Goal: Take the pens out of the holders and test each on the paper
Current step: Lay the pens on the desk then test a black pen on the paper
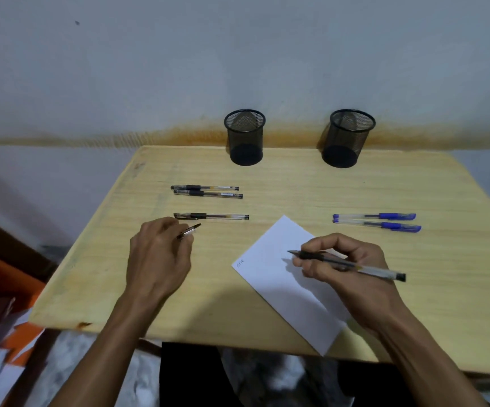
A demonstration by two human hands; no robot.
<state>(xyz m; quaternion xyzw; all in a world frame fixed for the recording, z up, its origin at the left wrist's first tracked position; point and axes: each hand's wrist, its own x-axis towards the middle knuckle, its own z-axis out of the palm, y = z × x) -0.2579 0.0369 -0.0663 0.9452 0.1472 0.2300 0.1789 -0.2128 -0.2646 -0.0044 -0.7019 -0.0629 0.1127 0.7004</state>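
Observation:
My right hand (343, 259) grips an uncapped black pen (367, 269), its tip pointing left just above the white paper (270, 254). The paper lies slanted on the wooden table (296, 183) and bears a small scribble near its left corner. My left hand (157, 257) holds the pen's cap (190, 230), left of the paper. Three capped black pens lie on the left: two side by side (207, 191) and one nearer me (211, 216). Two blue pens (376, 221) lie on the right. Two black mesh holders (245, 136) (348, 138) stand empty at the back edge.
A grey wall with a rusty stain runs right behind the table. Orange objects and papers (0, 312) sit on the floor at the lower left. My legs show below the table's front edge.

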